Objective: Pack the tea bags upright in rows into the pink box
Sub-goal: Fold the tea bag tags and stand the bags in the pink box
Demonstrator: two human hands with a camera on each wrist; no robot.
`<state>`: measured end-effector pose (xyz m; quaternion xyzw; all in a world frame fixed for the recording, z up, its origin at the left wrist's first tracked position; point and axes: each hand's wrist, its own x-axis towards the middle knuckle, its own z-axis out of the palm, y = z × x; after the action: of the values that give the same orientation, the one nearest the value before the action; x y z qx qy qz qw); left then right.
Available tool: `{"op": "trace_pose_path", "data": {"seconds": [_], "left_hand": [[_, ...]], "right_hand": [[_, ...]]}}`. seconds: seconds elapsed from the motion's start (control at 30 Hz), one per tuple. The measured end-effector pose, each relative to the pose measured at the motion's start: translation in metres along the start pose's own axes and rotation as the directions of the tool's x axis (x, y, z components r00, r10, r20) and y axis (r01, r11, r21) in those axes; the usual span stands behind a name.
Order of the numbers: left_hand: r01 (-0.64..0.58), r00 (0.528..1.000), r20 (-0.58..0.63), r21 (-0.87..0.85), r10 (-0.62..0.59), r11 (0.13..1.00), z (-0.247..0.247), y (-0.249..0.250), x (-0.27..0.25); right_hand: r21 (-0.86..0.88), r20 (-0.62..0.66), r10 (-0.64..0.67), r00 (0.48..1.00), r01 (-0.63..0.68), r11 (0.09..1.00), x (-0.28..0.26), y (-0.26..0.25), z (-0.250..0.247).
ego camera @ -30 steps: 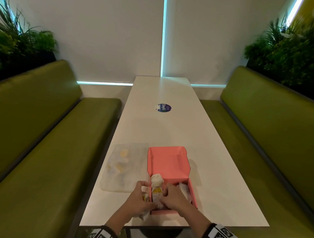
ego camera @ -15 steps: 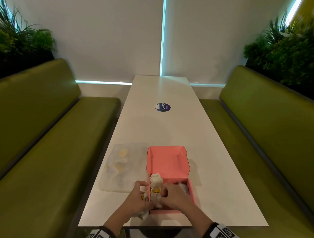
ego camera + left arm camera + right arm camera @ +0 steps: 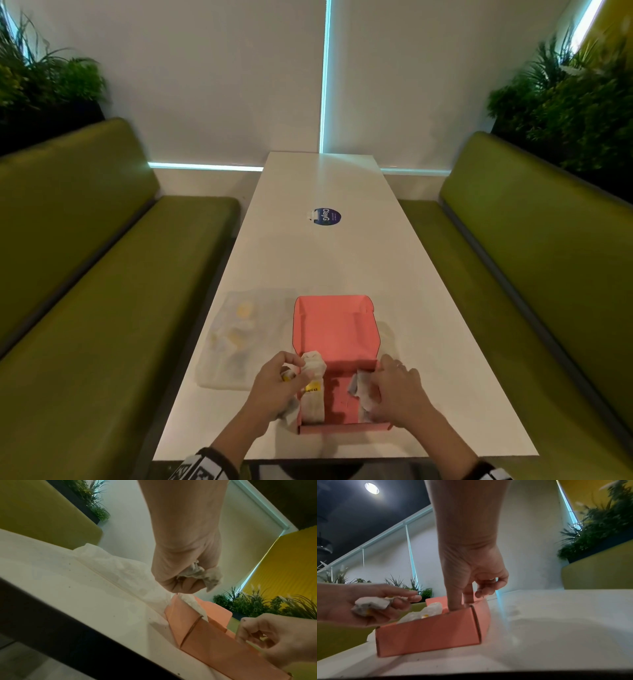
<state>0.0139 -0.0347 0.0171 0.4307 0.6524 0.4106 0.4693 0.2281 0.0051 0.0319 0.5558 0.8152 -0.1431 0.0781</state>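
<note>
— Since the pink box sits at the near end of the table with its lid folded back away from us, what have we got inside it?

— One row of tea bags stands along the left wall, running from the near wall toward the lid hinge. A second, looser clump lies against the right wall.

— And our hands?

— Our left hand hovers just outside the left wall, fingers curled round a crumpled tea bag. Our right hand is at the right wall; the right wrist view shows two straight fingers reaching down inside the box at that corner, the others loosely bent above the rim. Whether they press the clump or merely touch it, we cannot tell.

— So which way does the next bag go?

— We judge the open slot lies to the right of our left hand, across the standing row. The left hand is nearer and already loaded, so the bag should go in with its long axis vertical. The clear bag of spare tea bags lies left of the box.
</note>
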Motion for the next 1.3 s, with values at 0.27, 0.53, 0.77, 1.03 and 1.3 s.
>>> {"op": "trace_pose_path", "data": {"seconds": [0.27,0.53,0.77,1.03,1.3], "left_hand": [[-0.080,0.996,0.041,0.072,0.077,0.994,-0.001,0.001,0.002],[-0.087,0.988,0.142,0.149,0.066,0.985,0.004,-0.005,0.001],[-0.088,0.976,0.219,0.328,0.015,0.941,0.007,-0.011,0.001],[-0.175,0.976,0.193,0.390,0.105,0.904,0.005,-0.004,0.001],[-0.286,0.957,0.045,0.282,0.285,0.916,0.006,0.020,-0.001]], "right_hand": [[-0.034,-0.128,0.018,0.992,-0.023,0.999,0.007,0.006,-0.002],[-0.186,-0.036,0.048,0.998,-0.054,0.981,0.005,-0.004,0.009],[-0.194,-0.076,0.046,0.996,-0.060,0.979,0.006,-0.007,0.006],[0.248,-0.296,0.158,0.942,-0.084,0.965,0.010,0.012,-0.042],[0.200,-0.083,-0.154,0.985,0.168,0.965,-0.001,-0.003,-0.058]]}}
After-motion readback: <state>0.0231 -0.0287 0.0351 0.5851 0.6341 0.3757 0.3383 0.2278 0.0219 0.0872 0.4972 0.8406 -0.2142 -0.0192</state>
